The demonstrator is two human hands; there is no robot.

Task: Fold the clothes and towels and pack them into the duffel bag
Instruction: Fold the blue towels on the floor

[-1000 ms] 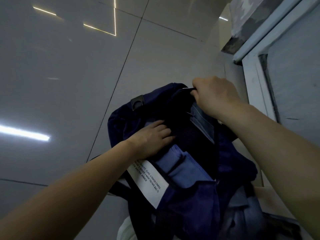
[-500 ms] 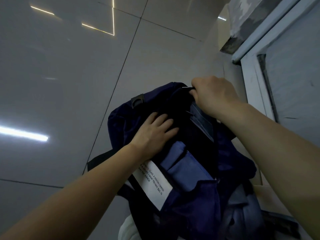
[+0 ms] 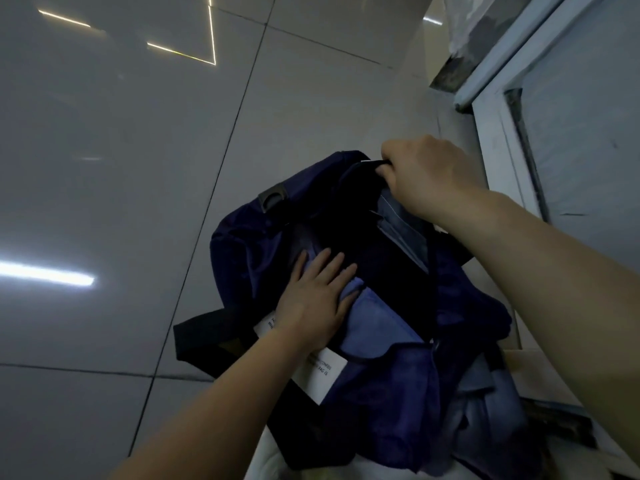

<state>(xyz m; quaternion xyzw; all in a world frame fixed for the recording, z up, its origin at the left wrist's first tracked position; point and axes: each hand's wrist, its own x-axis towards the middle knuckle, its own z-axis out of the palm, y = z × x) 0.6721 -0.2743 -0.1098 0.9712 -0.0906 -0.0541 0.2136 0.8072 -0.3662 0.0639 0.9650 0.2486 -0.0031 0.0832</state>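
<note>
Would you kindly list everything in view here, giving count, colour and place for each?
Duffel bag: one, navy blue, on the floor at centre, its mouth open.
Blue cloth: one, light blue, folded inside the bag's mouth.
Denim garment: one, grey-blue, inside the bag below the right hand.
Label: one, white with dark print, on the bag's near side.
Buckle: one, dark, on the bag's far left end.
Strap: one, black, lying on the floor left of the bag.
Floor: glossy grey tiles, all around.
Door frame: one, white, upper right.
Left hand: one, pressing flat on the blue cloth.
Right hand: one, gripping the bag's far edge.
</note>
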